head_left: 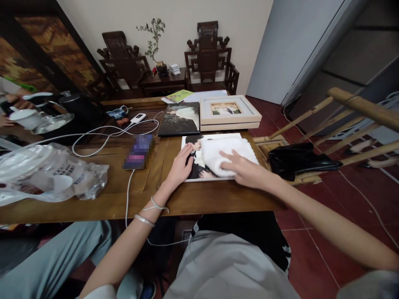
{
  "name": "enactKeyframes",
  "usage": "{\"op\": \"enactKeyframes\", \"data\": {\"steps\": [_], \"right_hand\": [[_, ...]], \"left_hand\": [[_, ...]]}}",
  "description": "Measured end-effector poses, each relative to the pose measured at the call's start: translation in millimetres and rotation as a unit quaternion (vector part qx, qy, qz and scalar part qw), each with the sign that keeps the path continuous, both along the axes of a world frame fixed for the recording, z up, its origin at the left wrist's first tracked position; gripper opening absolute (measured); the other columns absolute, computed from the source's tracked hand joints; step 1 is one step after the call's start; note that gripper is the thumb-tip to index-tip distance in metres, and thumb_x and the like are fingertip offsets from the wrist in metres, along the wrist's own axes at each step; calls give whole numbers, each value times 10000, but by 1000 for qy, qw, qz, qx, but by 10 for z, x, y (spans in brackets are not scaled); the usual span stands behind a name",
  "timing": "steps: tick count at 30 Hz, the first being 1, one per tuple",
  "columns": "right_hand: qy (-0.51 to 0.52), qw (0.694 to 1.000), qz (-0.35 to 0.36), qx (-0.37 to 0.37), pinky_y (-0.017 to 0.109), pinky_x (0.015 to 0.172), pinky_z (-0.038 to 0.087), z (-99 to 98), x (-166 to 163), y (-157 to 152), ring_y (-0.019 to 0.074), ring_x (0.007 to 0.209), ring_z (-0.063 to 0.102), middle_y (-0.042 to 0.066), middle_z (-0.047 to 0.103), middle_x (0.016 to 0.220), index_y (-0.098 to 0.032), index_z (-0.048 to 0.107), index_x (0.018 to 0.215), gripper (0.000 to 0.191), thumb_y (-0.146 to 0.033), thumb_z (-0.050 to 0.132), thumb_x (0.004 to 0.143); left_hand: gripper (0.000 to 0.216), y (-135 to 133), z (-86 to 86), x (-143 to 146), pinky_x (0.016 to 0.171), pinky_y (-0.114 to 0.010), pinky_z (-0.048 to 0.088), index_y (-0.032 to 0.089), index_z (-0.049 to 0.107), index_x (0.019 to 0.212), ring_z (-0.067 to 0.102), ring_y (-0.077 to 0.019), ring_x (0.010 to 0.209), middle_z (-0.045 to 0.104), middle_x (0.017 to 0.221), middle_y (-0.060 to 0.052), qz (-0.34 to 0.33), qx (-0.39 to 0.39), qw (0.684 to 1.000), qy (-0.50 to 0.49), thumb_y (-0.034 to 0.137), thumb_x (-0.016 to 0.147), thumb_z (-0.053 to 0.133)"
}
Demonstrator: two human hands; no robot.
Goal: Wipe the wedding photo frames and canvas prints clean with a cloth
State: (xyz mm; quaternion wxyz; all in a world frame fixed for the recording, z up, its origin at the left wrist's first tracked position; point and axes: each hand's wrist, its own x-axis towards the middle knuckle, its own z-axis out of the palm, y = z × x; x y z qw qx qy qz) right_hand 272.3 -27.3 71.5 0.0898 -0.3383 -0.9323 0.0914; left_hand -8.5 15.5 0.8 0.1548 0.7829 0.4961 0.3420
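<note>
A photo panel or album [197, 166] with a white border and a printed picture of people lies flat near the table's front edge. My left hand [181, 165] rests on its left side, fingers stretched out and lying flat. Over its right half is a folded white cloth [226, 149], which covers much of the picture. My right hand [245, 168] presses on this cloth, index finger extended and the other fingers bent into it. Just behind lie a dark photo panel [179, 120] and a light wooden picture frame [230, 112].
A phone [139, 151] on a white cable lies to the left on the wooden table [205, 199]. Plastic bags [75, 170] and tea ware [28, 118] sit farther left, near another person's hand [14, 99]. A bamboo chair [349, 124] with a black bag [296, 160] stands right.
</note>
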Motion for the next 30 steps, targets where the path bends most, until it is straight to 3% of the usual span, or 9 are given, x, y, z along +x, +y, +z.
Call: {"op": "enactKeyframes", "data": {"steps": [4,7,10,13,16,18,21,26,30], "right_hand": [[-23,998,57,-7,634,1224,309,28,78,-602,332,1552,327,193,550,1531,-174,664,1191,629,85,429,667],[-27,998,60,-25,621,1213,342,81,73,-678,328,1531,371,200,553,1528,-186,662,1226,648,73,452,670],[-23,998,34,-41,583,1191,372,140,-6,-389,317,1444,500,195,601,1477,-193,662,1246,660,67,446,679],[-10,998,15,-56,544,1109,441,199,-127,104,320,1203,674,155,733,1244,-180,661,1226,610,51,441,706],[-1,998,-9,-63,545,1025,479,234,-251,565,322,1048,705,143,756,1114,-155,630,1235,522,4,446,773],[-8,998,-22,-59,636,1095,394,220,-319,766,343,1202,645,159,724,1237,-165,592,1298,545,-5,435,802],[-34,999,-29,-31,759,1155,225,137,-378,840,374,1475,420,176,635,1417,-194,548,1388,606,1,428,827],[-92,995,20,34,795,1138,261,-28,-314,363,446,1571,201,177,391,1659,-173,580,1403,669,60,437,792],[-102,993,46,30,788,1155,269,-30,-191,-291,440,1574,198,116,383,1676,-217,658,1330,710,103,450,730]], "left_hand": [[497,-1,-8,11,1291,-496,300,127,578,1458,432,-253,1519,501,1591,-134,6,-1,1000,3,238,994,440],[494,2,-10,13,1292,-505,299,143,578,1456,428,-254,1521,499,1594,-126,5,-2,1000,3,235,990,444],[488,1,-2,9,1294,-499,296,159,577,1456,429,-250,1520,505,1594,-115,3,-3,1000,1,237,991,451],[494,-5,15,7,1298,-484,291,115,573,1457,416,-255,1527,497,1593,-148,3,-9,1000,5,238,995,446],[496,-12,28,6,1298,-485,287,101,573,1457,410,-259,1530,497,1590,-159,1,-13,1000,4,237,997,447],[492,-15,28,4,1297,-498,285,125,574,1460,415,-255,1528,503,1589,-142,-1,-12,1000,0,232,996,449],[488,-16,22,0,1296,-504,286,136,575,1461,415,-255,1528,502,1591,-133,-2,-11,1000,-2,233,998,452],[492,-12,14,2,1299,-502,284,149,567,1467,413,-251,1529,496,1598,-124,-1,-12,1000,-5,227,995,453],[497,-3,6,6,1302,-491,280,133,569,1466,409,-251,1532,492,1600,-132,-1,-10,1000,-1,219,993,441]]}}
